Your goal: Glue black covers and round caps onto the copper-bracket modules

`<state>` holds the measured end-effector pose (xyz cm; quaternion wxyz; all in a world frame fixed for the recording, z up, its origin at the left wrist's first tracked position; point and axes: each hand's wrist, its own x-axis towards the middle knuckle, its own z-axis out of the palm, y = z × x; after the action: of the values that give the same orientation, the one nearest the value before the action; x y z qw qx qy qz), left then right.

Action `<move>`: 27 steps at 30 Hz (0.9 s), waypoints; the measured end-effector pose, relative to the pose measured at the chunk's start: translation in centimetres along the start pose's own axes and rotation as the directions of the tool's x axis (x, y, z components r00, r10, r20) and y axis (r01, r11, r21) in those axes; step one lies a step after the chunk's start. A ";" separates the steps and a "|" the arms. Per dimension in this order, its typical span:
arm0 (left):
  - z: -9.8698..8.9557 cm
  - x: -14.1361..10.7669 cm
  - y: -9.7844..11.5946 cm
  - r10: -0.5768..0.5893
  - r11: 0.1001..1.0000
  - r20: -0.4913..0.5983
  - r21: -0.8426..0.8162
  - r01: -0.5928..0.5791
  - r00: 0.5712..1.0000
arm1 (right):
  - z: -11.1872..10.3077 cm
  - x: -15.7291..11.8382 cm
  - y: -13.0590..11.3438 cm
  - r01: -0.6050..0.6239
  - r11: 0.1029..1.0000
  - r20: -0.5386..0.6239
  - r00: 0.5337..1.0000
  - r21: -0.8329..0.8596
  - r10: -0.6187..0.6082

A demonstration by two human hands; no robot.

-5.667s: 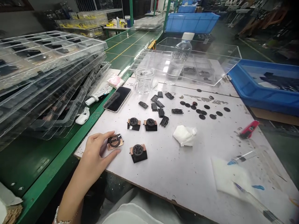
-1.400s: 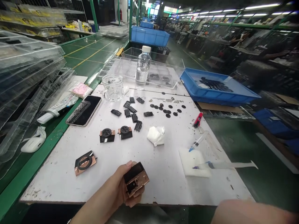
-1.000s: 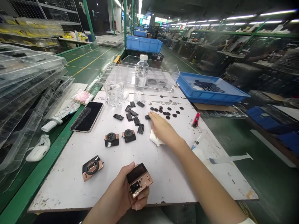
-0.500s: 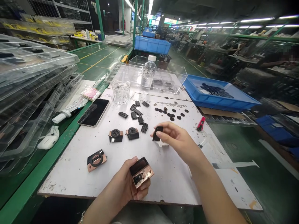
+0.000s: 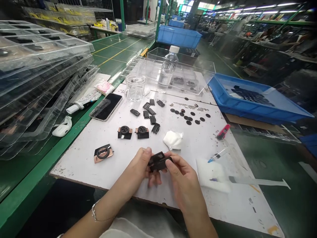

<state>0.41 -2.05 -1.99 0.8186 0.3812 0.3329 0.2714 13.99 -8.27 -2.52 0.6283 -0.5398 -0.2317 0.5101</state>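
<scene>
My left hand (image 5: 137,168) is closed on a small flat casing (image 5: 156,156), which showed a copper-coloured and black face earlier and now shows mostly black. My right hand (image 5: 184,175) pinches a small black plastic part (image 5: 162,164) against that casing. Fingers hide much of both pieces, so I cannot tell whether they are joined. Left of my hands lies a copper-and-black casing with a black ring (image 5: 103,152). Two similar casings with black wheel-like discs, a left one (image 5: 124,131) and a right one (image 5: 142,131), sit farther back. A crumpled white tissue (image 5: 173,140) lies just beyond my right hand.
Several black plastic parts (image 5: 146,114) and black round discs (image 5: 189,118) are scattered mid-table. Behind them stand a glass mug (image 5: 135,87) and a water bottle (image 5: 168,67). A phone (image 5: 106,107) lies left; a pink cutter (image 5: 223,131), syringe (image 5: 257,181) and white foam pad (image 5: 213,173) lie right.
My right hand has come down and left with the black part, away from the tissue, to meet the casing in my left hand. The casing has been turned. The view has shifted.
</scene>
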 end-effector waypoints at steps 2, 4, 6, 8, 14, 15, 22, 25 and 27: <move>0.2 -0.2 0.2 -0.038 0.996 0.047 -0.077 0.041 0.998 | -0.3 0.2 0.3 0.043 0.999 -0.076 0.996 0.006 -0.043; 0.3 -0.5 0.4 -0.076 0.990 0.064 -0.117 0.083 0.995 | -0.5 0.4 0.4 0.071 0.997 -0.105 0.992 0.004 -0.070; 0.2 -0.6 0.4 -0.087 0.987 0.076 -0.130 0.097 0.993 | -0.6 0.4 0.4 0.087 0.996 -0.104 0.991 -0.003 -0.087; 0.1 -0.7 0.3 -0.077 0.987 0.098 -0.136 0.090 0.992 | -0.6 0.4 0.5 0.097 0.995 -0.093 0.991 -0.012 -0.097; -1.0 -0.7 -0.1 -0.084 0.993 0.112 -0.073 0.093 0.990 | -0.8 0.3 0.8 0.119 0.991 -0.042 0.992 -0.056 -0.121; -1.2 -0.8 -0.1 -0.083 0.995 0.111 -0.049 0.089 0.990 | -0.8 0.3 0.9 0.119 0.991 -0.033 0.992 -0.060 -0.121; -2.1 -1.3 -0.6 -0.057 0.998 0.145 -0.031 0.062 0.988 | -0.7 0.3 0.7 0.128 0.987 0.030 0.992 -0.099 -0.126; -2.2 -1.6 -0.7 -0.015 0.996 0.192 -0.087 0.033 0.981 | -0.6 0.3 0.7 0.115 0.988 0.025 0.993 -0.101 -0.113; -2.2 -1.7 -0.7 0.018 0.993 0.215 -0.119 0.007 0.976 | -0.6 0.3 0.8 0.112 0.988 0.011 0.994 -0.105 -0.111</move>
<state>-2.21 -2.67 -3.05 0.8705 0.3597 0.2244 0.2502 14.26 -8.38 -3.50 0.6257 -0.5574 -0.2897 0.4625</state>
